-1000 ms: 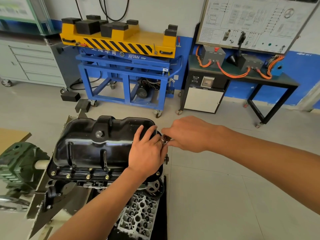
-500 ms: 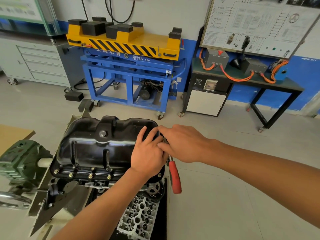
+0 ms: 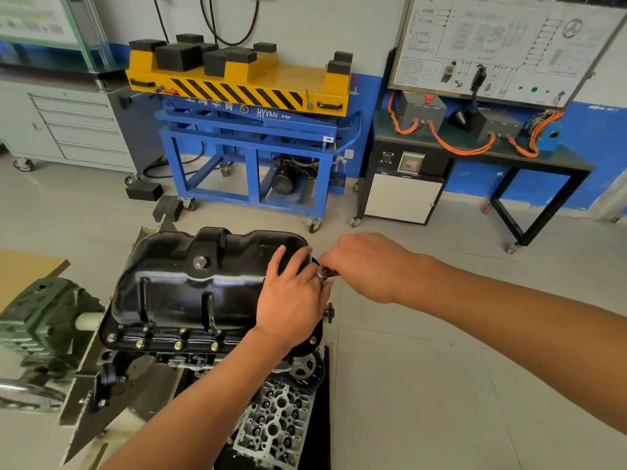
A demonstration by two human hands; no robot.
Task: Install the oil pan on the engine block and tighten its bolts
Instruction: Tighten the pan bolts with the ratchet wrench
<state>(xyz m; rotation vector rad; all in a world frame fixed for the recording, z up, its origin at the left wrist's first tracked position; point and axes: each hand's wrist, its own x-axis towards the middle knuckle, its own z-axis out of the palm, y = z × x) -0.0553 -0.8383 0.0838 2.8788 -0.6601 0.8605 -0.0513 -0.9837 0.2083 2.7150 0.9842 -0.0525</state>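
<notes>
Looking down at the black pan [image 3: 203, 293], sat mouth-down on the block [image 3: 203, 362] at near left, drain plug [image 3: 200, 262] facing up. Got the left hand [image 3: 291, 300] lying palm-down on the pan's right end, fingers pretty much straight and spread over the top edge, not gripping anything. Has its thumb side right up against the shiny end of the ratchet [image 3: 327, 273].

Got the right hand [image 3: 369, 266] just right of the pan, curled down around that ratchet, leaving only the round end peeking out between the two hands. Can't see the handle at all. Puts the tool tight against the pan's right end, toward the far side. Can't tell what it's seated on, hidden under the hands.

Can count four brassy bolts [image 3: 178, 345] sitting in the pan's near flange, left of the left wrist.

Also spotting a green gearbox [image 3: 37, 320] off to the left, a bare cylinder head [image 3: 274, 425] nearer than the block, a blue cart [image 3: 251, 144] with a yellow striped top far behind, a wiring board [image 3: 502, 42] at far right and a grey cabinet [image 3: 68, 123] at far left.
</notes>
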